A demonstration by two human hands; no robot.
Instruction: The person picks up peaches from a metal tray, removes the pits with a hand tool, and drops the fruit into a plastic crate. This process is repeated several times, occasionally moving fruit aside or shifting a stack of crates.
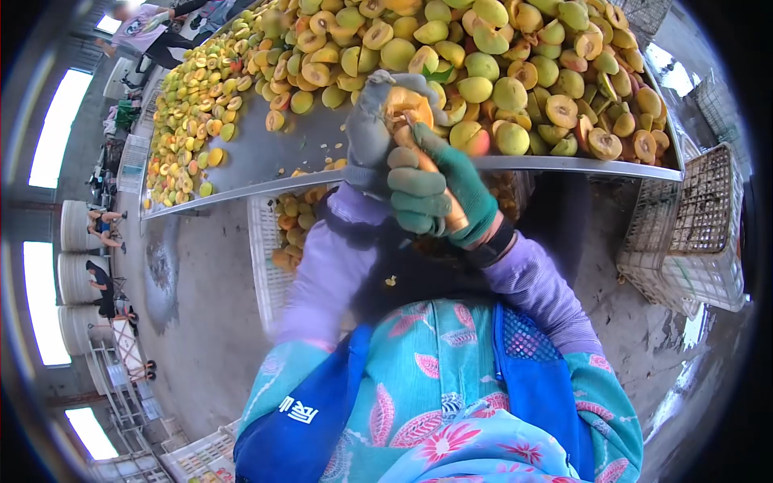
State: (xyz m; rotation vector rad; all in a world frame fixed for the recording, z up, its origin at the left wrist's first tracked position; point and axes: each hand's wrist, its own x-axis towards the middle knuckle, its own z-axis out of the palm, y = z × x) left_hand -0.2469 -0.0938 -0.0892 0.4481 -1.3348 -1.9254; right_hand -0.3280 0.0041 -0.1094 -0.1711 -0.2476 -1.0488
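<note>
My left hand, in a grey glove, is closed around a cut fruit half with its orange flesh facing up. Wrapped round a tool's wooden handle is my right hand, in a green glove. The tool's tip meets the fruit's flesh; its exact shape is hidden. Both hands are close together over the front edge of a metal table. Halved yellow-green fruits are heaped on the table just beyond them.
Below the table edge stands a white crate with fruit in it. Stacked crates are at the right. A person stands at the table's far left end; two more people sit farther off at the left, near large white tubs.
</note>
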